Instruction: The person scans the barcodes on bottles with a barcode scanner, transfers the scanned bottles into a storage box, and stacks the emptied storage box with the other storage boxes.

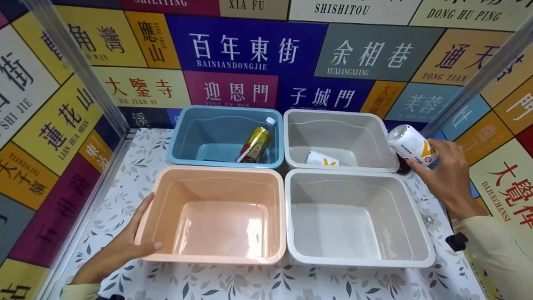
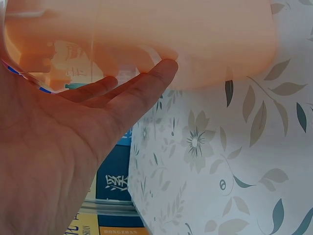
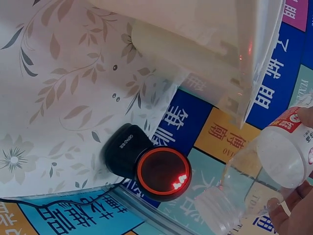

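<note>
My right hand [image 1: 452, 179] holds a plastic bottle [image 1: 412, 143] with a white label and clear neck, tilted beside the right edge of the grey back bin [image 1: 387, 141]. In the right wrist view, a black scanner [image 3: 164, 169] with an orange ring and red light stands near the bottle [image 3: 264, 166]. My left hand [image 1: 116, 246] touches the left side of the peach bin [image 1: 212, 259], its thumb over the front left corner. In the left wrist view, fairly straight fingers [image 2: 142, 95] lie along the outer wall.
A blue bin [image 1: 175, 146] at back left contains a gold-and-red labelled bottle [image 1: 256, 143]. Inside the grey back bin lies a white-labelled item [image 1: 322, 159], partly hidden. A white bin [image 1: 424, 246] stands at front right. Printed panels [image 1: 250, 46] enclose the leaf-patterned tabletop [image 1: 233, 283].
</note>
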### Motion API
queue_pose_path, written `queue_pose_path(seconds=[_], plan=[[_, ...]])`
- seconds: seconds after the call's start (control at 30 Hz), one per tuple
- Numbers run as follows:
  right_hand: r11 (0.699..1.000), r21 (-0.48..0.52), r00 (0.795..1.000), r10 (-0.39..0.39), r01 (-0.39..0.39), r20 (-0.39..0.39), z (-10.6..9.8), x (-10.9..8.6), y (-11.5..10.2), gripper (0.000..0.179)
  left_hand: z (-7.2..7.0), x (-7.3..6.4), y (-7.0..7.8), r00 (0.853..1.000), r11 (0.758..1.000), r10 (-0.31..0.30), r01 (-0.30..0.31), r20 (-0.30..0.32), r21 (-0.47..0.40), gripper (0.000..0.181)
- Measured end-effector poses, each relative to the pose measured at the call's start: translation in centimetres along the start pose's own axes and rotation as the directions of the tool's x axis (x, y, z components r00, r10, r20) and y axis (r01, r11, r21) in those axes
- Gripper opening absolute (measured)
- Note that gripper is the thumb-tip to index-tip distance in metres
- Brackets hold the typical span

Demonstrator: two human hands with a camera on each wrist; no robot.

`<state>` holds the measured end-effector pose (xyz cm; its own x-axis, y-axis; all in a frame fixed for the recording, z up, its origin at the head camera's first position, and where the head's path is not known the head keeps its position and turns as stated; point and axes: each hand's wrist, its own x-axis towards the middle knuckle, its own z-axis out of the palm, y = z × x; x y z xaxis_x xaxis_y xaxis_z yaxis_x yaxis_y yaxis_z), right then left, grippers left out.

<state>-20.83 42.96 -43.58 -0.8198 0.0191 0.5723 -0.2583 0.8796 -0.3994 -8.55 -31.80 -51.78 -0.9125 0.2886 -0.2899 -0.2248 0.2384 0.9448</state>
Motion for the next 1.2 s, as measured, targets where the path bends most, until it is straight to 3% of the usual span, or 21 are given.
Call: queue_pose_path(seconds=[0.4,0.73,1.03,1.2], plan=[[0.999,0.014,0.998,-0.043,0.043,0.043,0.2,0.5,-0.5,0.063,0.0,0.1,-0.1,1.000,1.000,0.003,-0.003,-0.013,0.014,0.105],[0.995,-0.061,0.993,-0.075,0.080,0.088,0.2,0.5,-1.4,0.067,0.2,0.0,0.1,1.000,0.999,0.029,-0.029,0.000,0.018,0.106],[0.991,-0.054,0.986,-0.116,0.123,0.120,0.3,0.6,-1.9,0.071,0.2,0.0,0.1,1.000,1.000,0.008,-0.008,-0.002,-0.020,0.106],[0.994,-0.030,0.984,-0.096,0.101,0.151,0.4,0.8,-2.3,0.071,0.2,-0.1,0.3,1.000,1.000,-0.023,0.023,-0.010,-0.015,0.105]])
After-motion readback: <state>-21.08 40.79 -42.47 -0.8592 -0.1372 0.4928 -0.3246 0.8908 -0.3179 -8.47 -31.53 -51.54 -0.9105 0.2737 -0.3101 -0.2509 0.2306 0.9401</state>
